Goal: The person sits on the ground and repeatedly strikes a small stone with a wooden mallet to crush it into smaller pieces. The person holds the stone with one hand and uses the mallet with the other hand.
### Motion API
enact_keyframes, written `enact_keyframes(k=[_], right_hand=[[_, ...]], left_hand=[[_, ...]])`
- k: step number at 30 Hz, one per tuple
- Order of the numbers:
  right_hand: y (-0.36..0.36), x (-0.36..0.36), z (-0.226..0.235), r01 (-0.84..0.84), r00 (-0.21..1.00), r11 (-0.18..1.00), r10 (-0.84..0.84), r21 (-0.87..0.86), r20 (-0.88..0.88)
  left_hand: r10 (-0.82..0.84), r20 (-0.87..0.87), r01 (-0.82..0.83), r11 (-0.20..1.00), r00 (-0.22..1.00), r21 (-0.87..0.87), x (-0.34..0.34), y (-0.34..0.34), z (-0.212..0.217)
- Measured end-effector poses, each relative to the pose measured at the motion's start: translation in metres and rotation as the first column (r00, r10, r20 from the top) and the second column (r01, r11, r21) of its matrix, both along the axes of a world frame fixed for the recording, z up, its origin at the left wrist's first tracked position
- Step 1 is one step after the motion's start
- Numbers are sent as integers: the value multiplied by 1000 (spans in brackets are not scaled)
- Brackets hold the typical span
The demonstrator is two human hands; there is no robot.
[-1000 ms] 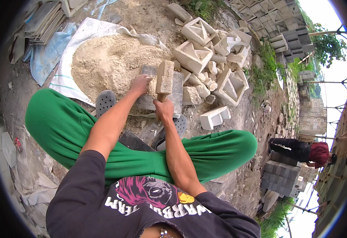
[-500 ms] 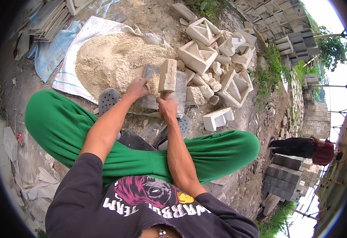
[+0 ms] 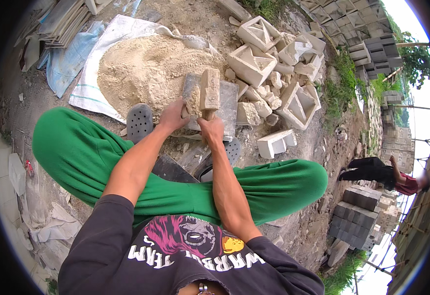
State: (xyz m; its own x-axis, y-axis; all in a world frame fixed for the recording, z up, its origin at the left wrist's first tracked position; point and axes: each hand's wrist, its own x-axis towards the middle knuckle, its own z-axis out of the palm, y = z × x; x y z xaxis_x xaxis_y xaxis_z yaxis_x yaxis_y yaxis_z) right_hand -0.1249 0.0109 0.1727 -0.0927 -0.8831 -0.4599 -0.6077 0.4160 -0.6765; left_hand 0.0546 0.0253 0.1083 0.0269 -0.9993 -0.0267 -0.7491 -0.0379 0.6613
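Note:
I sit with green-trousered knees spread wide. My right hand (image 3: 212, 129) grips the handle of a wooden mallet (image 3: 209, 90), whose blocky head stands upright over a flat grey mould slab (image 3: 227, 102). My left hand (image 3: 173, 116) rests on the slab's left edge, fingers curled against the sandy mix there. The slab lies between my two grey perforated clogs (image 3: 139, 121).
A heap of sand (image 3: 143, 73) sits on a white sack behind the slab. Several pale hollow cast blocks (image 3: 252, 65) and rubble lie to the right, one small block (image 3: 275, 143) nearer. Stacked grey bricks (image 3: 356, 216) and another person (image 3: 387, 175) are at right. Tiles are piled top left.
The mallet and both hands stay on the slab, with only a slight shift of the camera. The person at right has leaned a little.

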Motion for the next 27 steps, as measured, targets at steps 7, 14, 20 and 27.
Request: enact_keyframes(k=[7,14,20,27], right_hand=[[8,-1,-23,-36,998,985,26,-171,-57],[-4,-10,-1,-49,992,988,65,144,-108],[-7,-2,25,81,995,956,-63,-281,75],[6,-12,-27,-18,994,991,33,135,-108]], left_hand=[[-37,22,39,997,999,-72,-1,-5,-1],[-6,71,10,999,997,-49,-5,-5,-1],[13,62,-5,992,998,-124,-13,-5,7],[38,128,-51,994,991,101,-19,-25,14]])
